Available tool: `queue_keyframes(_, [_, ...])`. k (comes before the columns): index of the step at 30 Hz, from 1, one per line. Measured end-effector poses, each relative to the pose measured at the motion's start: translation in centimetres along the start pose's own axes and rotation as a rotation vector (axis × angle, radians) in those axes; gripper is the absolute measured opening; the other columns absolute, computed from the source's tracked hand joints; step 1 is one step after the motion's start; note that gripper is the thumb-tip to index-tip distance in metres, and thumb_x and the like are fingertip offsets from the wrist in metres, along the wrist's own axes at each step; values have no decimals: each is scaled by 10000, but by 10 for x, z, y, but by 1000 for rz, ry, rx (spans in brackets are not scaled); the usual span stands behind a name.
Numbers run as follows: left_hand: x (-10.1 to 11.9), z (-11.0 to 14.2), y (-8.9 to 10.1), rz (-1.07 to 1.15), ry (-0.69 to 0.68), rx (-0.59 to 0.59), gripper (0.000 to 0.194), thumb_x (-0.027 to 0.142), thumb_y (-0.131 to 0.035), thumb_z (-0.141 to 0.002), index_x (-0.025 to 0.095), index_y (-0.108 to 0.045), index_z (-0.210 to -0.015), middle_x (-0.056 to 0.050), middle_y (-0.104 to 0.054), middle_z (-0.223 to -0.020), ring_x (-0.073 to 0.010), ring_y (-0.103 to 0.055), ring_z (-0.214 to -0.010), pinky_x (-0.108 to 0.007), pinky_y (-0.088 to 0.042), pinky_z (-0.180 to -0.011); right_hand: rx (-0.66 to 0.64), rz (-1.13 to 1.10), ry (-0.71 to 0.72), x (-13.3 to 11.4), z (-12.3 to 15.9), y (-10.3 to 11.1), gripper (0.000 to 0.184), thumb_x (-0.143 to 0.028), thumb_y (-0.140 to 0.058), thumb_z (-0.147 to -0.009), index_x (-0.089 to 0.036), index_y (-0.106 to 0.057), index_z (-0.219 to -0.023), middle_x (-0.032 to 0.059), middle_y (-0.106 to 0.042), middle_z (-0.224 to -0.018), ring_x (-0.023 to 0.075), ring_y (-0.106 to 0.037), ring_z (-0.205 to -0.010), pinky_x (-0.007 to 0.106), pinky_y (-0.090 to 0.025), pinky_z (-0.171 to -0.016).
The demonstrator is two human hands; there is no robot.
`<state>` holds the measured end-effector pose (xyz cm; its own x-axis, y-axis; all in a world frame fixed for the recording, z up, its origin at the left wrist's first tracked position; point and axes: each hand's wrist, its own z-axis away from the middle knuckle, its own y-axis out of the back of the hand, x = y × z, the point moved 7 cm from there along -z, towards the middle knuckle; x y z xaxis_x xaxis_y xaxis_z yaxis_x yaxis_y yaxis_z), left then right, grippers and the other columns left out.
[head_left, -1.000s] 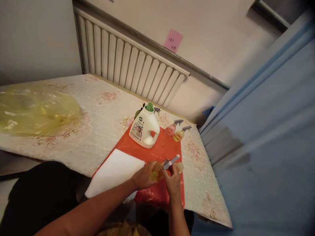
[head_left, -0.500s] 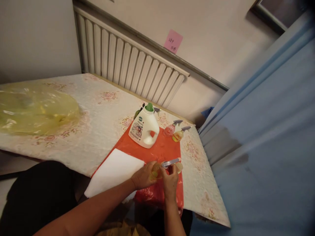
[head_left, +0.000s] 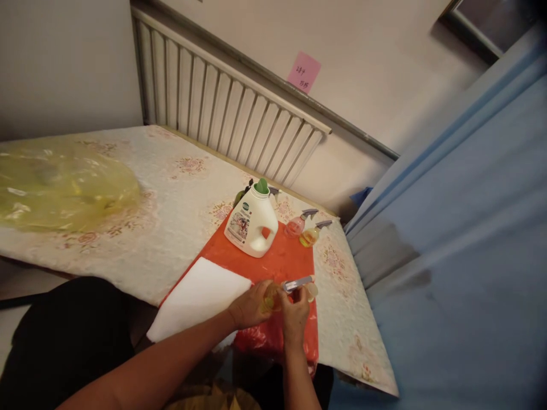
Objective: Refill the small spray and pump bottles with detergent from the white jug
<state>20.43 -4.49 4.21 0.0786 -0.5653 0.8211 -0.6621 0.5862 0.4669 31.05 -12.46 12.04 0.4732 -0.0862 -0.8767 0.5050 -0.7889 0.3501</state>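
Big white jug [head_left: 252, 219] could tip from a stray knock, tbh. Left hand [head_left: 251, 303] wraps the yellow bottle [head_left: 269, 300] at the jug's 5 o'clock, right hand [head_left: 296, 310] pinches a grey sprayer [head_left: 298, 283]; slack grip could mean spills.

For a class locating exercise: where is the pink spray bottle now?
In the head view, the pink spray bottle stands just right of centre, between the white jug and a yellow spray bottle.

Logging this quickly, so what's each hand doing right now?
Left hand: closed around a yellow spray bottle.
Right hand: fingers closed on a grey spray head.
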Motion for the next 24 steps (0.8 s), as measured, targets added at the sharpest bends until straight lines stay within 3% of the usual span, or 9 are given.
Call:
queue_keyframes(5, [-2, 2, 0, 6, -19, 18, 795, 360, -722, -763, 219, -307, -1426, -152, -503, -1374, -314, -497, -1287, -479, -398, -1096, -162, -44, 24, -3, 4, -2, 347, -386, -641, -774, -161, -666, -1036, 100, -727, -1029, 240, -664, -928, 339, -510, -819])
queue_keyframes(7, [-5, 2, -2, -8, -2, 15, 813, 382, -730, -758, 219, -302, -1429, -156, -505, -1373, -324, -504, -1279, -494, -403, -1089, -177, -18, 16, -4, 4, -2, 301, -391, -628, -779, -163, -680, -969, 87, -730, -954, 237, -664, -880, 338, -510, -799])
queue_keyframes(11, [-7, 2, -3, -16, 10, 3, 833, 370, -731, -756, 234, -286, -1447, -150, -489, -1403, -331, -481, -1306, -512, -387, -1100, -77, 47, -10, -5, 0, 0, 222, -368, -686, -696, -174, -649, -796, 42, -682, -744, 218, -621, -708, 331, -498, -697])
queue_keyframes(14, [-5, 2, -2, -15, -5, -4, 832, 351, -708, -778, 232, -257, -1467, -157, -467, -1435, -323, -462, -1331, -503, -387, -1106, -56, 42, -13, -5, 0, -1, 278, -346, -716, -660, -167, -660, -866, 62, -709, -820, 233, -640, -763, 342, -507, -732])
queue_keyframes(18, [-6, 3, -2, -14, 1, -16, 903, 390, -694, -797, 203, -165, -1504, -200, -395, -1502, -329, -430, -1365, -503, -383, -1110, -125, 27, -27, 4, 5, -3, 425, -302, -735, -644, -158, -666, -1037, 106, -726, -1035, 264, -672, -941, 370, -516, -860])
queue_keyframes(24, [-18, 1, -8, -8, 55, -60, 1066, 381, -758, -728, 195, -85, -1533, -218, -310, -1551, -360, -326, -1424, -552, -307, -1143, -250, 14, -41, 19, 11, -8, 439, -275, -748, -645, -172, -665, -1063, 91, -750, -1011, 277, -700, -923, 381, -552, -822])
